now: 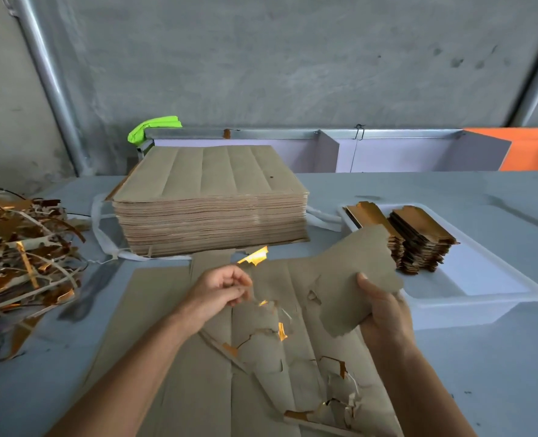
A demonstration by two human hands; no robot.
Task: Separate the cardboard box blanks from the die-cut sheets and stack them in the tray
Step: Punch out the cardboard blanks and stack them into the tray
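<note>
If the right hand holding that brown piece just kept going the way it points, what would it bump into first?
Probably the stacks of blanks in the white tray. The right hand points up and away, holding a cardboard blank whose far end already overlaps those stacks in the picture. Depth is unclear; it might pass above them.

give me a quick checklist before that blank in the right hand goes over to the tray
1. Right hand grips the blank: ok.
2. Blank fully free of the die-cut sheet: cannot tell, lower edge overlaps it.
3. Left hand pinning the sheet down: not ok, its fingers pinch a torn strip above it.
4. Tray has bare floor in front: ok.
5. Stacks in tray tidy: ok, slightly ragged.
</note>
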